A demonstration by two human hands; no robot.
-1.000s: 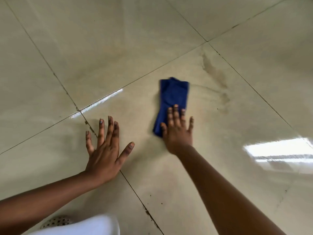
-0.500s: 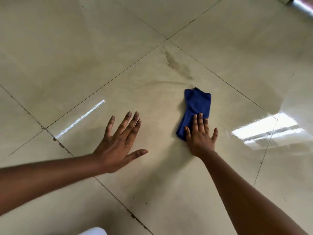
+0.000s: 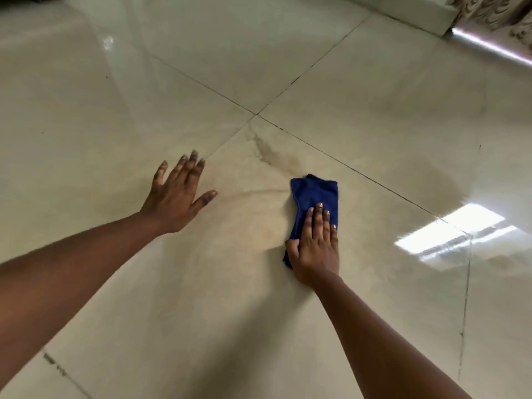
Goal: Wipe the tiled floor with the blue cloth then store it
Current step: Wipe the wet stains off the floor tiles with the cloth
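We see the right hand (image 3: 315, 249) pressing flat on the blue cloth (image 3: 313, 203), fingers (image 3: 318, 223) straight and together, thumb tucked at the cloth's left edge. The folded cloth lies on the glossy tiled floor (image 3: 201, 312), just below a dark smear (image 3: 264, 149) near the grout crossing. The left hand (image 3: 175, 197) is spread wide, holding nothing, well apart from the cloth.
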